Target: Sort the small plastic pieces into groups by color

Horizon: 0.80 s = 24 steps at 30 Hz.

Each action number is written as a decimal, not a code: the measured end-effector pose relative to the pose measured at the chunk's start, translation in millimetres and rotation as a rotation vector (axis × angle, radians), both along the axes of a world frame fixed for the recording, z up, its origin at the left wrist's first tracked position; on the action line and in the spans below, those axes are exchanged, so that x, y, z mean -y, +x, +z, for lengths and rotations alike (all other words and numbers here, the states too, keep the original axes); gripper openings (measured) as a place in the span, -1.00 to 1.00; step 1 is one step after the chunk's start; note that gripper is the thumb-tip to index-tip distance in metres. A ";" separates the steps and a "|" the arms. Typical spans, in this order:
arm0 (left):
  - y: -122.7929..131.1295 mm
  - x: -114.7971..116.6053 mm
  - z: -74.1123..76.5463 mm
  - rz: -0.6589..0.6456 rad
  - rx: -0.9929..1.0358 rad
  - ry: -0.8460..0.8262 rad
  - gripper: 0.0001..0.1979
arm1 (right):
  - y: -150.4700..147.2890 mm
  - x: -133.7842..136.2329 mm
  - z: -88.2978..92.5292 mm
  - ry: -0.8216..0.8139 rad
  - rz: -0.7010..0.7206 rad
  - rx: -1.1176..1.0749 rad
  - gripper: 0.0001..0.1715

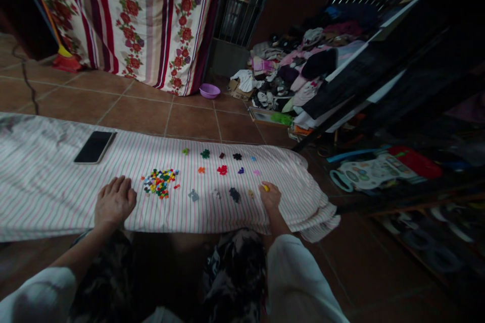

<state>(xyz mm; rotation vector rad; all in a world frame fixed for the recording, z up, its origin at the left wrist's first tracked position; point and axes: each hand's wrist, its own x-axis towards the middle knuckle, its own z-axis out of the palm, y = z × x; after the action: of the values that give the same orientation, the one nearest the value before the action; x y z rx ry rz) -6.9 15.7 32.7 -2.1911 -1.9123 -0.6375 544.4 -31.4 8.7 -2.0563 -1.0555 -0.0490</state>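
My left hand (115, 200) lies palm down on the striped cloth (151, 147), fingers stretched and holding nothing. To its right is a mixed pile of small colourful pieces (161, 181), with a single red piece (177, 186) beside it. At the right, my right hand (271, 196) pinches a small yellow piece (265, 187) just at the cloth. Left of that hand, small groups sorted by colour sit in rows, among them red pieces (222, 170), dark green pieces (205, 154), black pieces (237, 156), dark grey pieces (234, 194) and beige pieces (250, 193).
A phone (94, 147) lies on the cloth at the left. Beyond, on the tiled floor, are a purple basin (209, 91), a broom (65, 56) and a heap of clothes and shoes (288, 68). A dark rack (364, 86) stands at the right.
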 end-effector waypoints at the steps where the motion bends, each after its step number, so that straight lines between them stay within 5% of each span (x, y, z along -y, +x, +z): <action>1: 0.1 0.0 -0.3 0.003 0.003 0.002 -0.64 | -2.3 0.1 -1.0 -0.004 -0.004 0.027 -0.78; 24: -2.3 -1.3 -4.4 -0.002 -0.029 0.030 -0.62 | -3.9 6.3 -30.5 -0.006 0.134 0.371 -0.80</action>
<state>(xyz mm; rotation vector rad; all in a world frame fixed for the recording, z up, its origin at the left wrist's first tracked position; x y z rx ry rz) -9.2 16.9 28.4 -2.1721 -1.8748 -0.6268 540.5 -37.6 -21.8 -2.0219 -1.4167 -0.3715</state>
